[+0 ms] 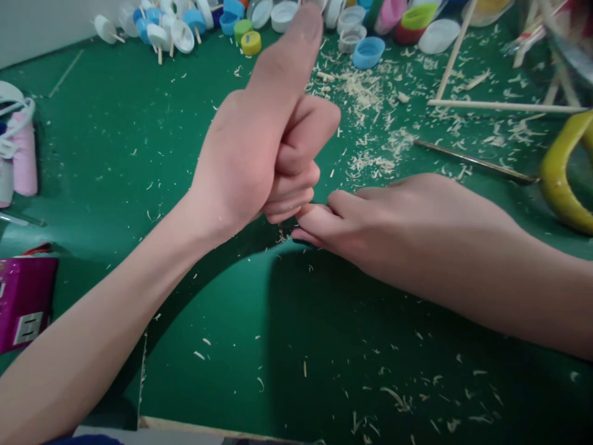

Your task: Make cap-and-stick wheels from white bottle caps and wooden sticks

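My left hand [273,136] is above the green table [222,303], its thumb stretched up toward the bottle caps and its other fingers curled into the palm. Nothing shows in that fist. Just to its right, my right hand [398,228] lies low over the table, palm down, its fingers bent and pressed together. Its fingertips meet the lower edge of the left fist. Whatever the right fingers hold, if anything, is hidden. A thin metal rod [472,161] lies beyond the right hand, among pale wood shavings [370,164].
Colourful bottle caps [368,52] line the back, some joined by sticks [160,37]. Wooden sticks [504,106] and a yellow ring-shaped handle [563,173] are at right. A magenta box [28,303] and a pink cylinder [24,154] stand at the left edge.
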Demonstrator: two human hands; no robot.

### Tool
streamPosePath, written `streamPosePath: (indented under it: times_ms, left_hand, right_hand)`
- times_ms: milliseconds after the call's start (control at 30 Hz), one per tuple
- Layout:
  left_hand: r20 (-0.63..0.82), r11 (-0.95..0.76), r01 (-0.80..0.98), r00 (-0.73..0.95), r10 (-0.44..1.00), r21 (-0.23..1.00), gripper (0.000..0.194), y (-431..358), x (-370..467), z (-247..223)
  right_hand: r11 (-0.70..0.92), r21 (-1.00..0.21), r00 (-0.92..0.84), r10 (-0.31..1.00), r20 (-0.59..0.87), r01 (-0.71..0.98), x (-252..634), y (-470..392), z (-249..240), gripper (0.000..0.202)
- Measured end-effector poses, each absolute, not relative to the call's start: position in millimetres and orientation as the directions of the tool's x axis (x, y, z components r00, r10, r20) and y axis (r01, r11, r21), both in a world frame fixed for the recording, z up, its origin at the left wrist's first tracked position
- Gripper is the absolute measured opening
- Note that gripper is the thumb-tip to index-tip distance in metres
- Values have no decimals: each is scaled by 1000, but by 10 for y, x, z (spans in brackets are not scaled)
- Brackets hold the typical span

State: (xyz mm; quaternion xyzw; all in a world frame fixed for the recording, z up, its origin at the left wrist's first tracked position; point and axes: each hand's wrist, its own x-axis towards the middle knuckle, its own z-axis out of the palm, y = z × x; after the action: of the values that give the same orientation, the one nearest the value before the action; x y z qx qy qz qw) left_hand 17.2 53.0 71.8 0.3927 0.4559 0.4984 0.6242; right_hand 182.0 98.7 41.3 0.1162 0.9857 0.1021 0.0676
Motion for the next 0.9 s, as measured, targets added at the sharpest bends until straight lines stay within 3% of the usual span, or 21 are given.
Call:
streamPosePath:
  times_ms: [233, 400, 567, 800, 900]
  left_hand:
    - [-321, 300, -335, -10, 947, 893, 74, 540, 220, 754]
    - [-270, 261, -311, 15, 963, 914, 72, 534, 198, 733]
    - [-231, 220, -342, 9, 973, 914, 70, 511, 162, 714]
    - [-318, 282, -441, -7, 948, 852, 69, 506, 190, 724]
    - [-342, 303, -452, -7, 940, 839, 68, 517, 177, 714]
  right_hand:
    - [943, 306, -990, 137, 14, 135, 1924, 959, 344, 25]
    - [921, 356, -986, 167, 9, 160, 1929, 908, 369, 18]
    - [929, 329, -983, 182, 0, 172, 1925, 909, 374, 6]
    - [949, 232, -976, 215, 15, 213, 1965, 980, 385, 23]
    - [952, 227, -979, 195, 62, 204, 1968, 983, 379, 19]
